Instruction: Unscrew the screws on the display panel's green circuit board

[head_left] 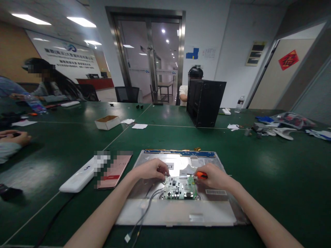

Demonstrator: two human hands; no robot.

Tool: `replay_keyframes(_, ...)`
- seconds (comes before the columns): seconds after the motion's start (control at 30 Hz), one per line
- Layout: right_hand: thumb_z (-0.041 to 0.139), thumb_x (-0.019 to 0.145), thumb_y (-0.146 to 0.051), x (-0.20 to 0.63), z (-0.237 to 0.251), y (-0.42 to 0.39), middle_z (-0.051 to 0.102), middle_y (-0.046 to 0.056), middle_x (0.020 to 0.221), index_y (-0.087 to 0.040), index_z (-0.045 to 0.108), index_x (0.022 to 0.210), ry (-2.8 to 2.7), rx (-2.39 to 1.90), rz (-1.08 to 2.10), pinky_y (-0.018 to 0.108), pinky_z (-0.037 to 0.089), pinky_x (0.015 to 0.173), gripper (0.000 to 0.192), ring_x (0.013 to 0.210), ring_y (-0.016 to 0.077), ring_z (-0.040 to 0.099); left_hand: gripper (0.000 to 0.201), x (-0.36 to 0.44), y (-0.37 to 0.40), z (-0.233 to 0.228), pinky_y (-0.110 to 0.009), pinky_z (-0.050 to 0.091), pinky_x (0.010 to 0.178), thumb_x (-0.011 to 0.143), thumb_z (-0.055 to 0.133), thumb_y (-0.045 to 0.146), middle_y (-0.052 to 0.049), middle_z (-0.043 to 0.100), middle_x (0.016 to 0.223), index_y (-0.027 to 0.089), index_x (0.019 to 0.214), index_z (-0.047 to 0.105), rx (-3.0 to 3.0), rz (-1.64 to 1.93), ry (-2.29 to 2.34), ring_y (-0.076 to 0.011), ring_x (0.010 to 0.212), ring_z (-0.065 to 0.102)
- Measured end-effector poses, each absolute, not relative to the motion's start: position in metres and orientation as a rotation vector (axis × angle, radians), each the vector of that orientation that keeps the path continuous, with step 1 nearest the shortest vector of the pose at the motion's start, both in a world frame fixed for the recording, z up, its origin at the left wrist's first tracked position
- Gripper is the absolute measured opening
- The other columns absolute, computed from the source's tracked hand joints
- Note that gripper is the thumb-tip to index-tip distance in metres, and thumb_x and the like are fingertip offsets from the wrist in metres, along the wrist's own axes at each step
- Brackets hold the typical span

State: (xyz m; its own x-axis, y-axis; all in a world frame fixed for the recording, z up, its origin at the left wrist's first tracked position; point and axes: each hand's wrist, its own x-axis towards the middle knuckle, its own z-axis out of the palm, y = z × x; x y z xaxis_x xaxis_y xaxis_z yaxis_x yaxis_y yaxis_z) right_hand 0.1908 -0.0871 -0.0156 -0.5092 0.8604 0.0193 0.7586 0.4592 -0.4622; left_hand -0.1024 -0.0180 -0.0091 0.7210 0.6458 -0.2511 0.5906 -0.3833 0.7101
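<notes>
Metal panel [178, 210] lies flat on the green table [271, 179], near edge close to the person; small circuit board [180, 187] sits on it around the middle, slightly nearer the person than the blue strip [179, 153] along the far edge. Left hand [151, 169] rests at the board's upper left corner, fingers curled and pinched down on that corner; can't tell whether they grip the board itself or something on it. Right hand [216, 177] is at the board's upper right corner, fingers closed round an orange-handled screwdriver [200, 175] — tip points at the board edge. Grey cables [144, 213] run from the board's left side off the panel's near edge toward the person.

Room: to the left a white case [77, 178] and a pink card [115, 171] lie just beside the panel's left edge; right of the panel the table is bare out to the clutter [281, 125] well apart at far right. Black computer case [205, 102] stands well beyond the far edge; cardboard box [107, 122] far left. Another person's hand [15, 137] rests at the left table edge — well clear.
</notes>
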Motion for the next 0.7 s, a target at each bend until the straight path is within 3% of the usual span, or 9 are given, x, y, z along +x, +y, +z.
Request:
replay_keyframes(0.17, 0.059, 0.083, -0.029, 0.198, -0.013, -0.083, 0.071, 0.006, 0.086, -0.018, 0.071, 0.094, -2.423, -1.451, 0.614, 0.029, 0.04, 0.071, 0.02, 0.077, 0.0191, 0.06, 0.024, -0.102, -0.021, -0.003, -0.026, 0.039, 0.06, 0.069, 0.068, 0.031, -0.001, 0.063, 0.072, 0.017, 0.087, 0.071, 2.113, 0.062, 0.962, -0.0167, 0.067, 0.056)
replay_keyframes(0.37, 0.067, 0.075, -0.054, 0.195, -0.008, -0.09, 0.065, 0.007, 0.095, -0.023, 0.061, 0.117, -2.49, -1.546, 0.714, 0.031, 0.04, 0.067, 0.052, 0.084, 0.0236, 0.057, 0.044, -0.102, -0.025, 0.004, -0.026, 0.037, 0.061, 0.06, 0.079, 0.037, 0.001, 0.058, 0.077, 0.017, 0.098, 0.066, 2.122, -0.057, 0.937, -0.0168, 0.07, 0.052)
replay_keyframes(0.53, 0.069, 0.071, -0.058, 0.186, -0.004, -0.097, 0.063, 0.007, 0.101, -0.026, 0.053, 0.126, -2.565, -1.534, 0.812, 0.033, 0.041, 0.07, 0.066, 0.086, 0.0248, 0.057, 0.064, -0.099, -0.037, 0.017, -0.025, 0.038, 0.061, 0.053, 0.085, 0.036, -0.002, 0.058, 0.097, 0.02, 0.108, 0.058, 2.176, -0.182, 0.971, -0.0194, 0.08, 0.053)
replay_keyframes(0.7, 0.066, 0.075, -0.056, 0.183, -0.004, -0.099, 0.063, 0.008, 0.101, -0.026, 0.051, 0.13, -2.605, -1.486, 0.807, 0.033, 0.041, 0.07, 0.064, 0.085, 0.0247, 0.058, 0.062, -0.092, -0.046, 0.024, -0.026, 0.038, 0.061, 0.054, 0.083, 0.029, -0.003, 0.057, 0.1, 0.02, 0.108, 0.055, 2.246, -0.224, 1.031, -0.0205, 0.081, 0.054)
